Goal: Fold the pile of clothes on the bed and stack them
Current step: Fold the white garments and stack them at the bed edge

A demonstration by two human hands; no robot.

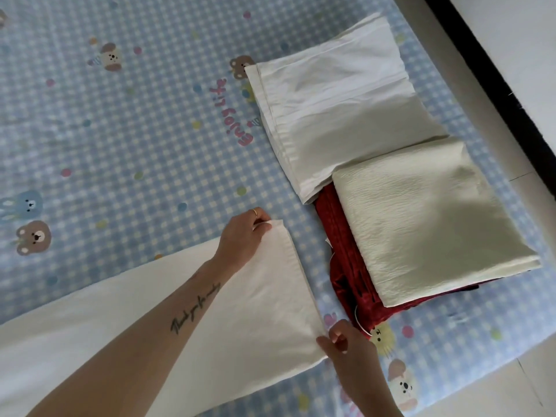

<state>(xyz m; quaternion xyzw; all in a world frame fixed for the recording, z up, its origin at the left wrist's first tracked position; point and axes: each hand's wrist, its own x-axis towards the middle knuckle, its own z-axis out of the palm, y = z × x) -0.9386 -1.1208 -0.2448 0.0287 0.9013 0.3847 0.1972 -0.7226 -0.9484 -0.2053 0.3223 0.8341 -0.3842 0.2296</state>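
On the bed, spread with a blue-and-white checked sheet printed with cartoon bears [120,121], a long plain white cotton garment [150,320] lies flat, running from the lower left edge of the view toward the middle. Its short straight end is the working edge. The left hand [243,239] pinches the far corner of that end, thumb and curled fingers closed on the cloth; the right hand [346,347] pinches the near corner in the same way.

To fold well from here, I would judge that both corners should rise together and travel level, so the end lands square on the cloth behind it, edges matched, and then be smoothed flat. The fabric looks thin and limp, so any uneven pull would likely skew the hem or trap a crease.

Further right, near the bed's edge, sits the finished work: a folded dark red garment with a slight sheen [346,266], and on top of it a folded cream cloth with a crinkled, puckered texture [421,224]. Beyond these lies a folded smooth white rectangular cloth [334,109], its layered edges showing along one side, its near end touching the cream cloth and the red garment.
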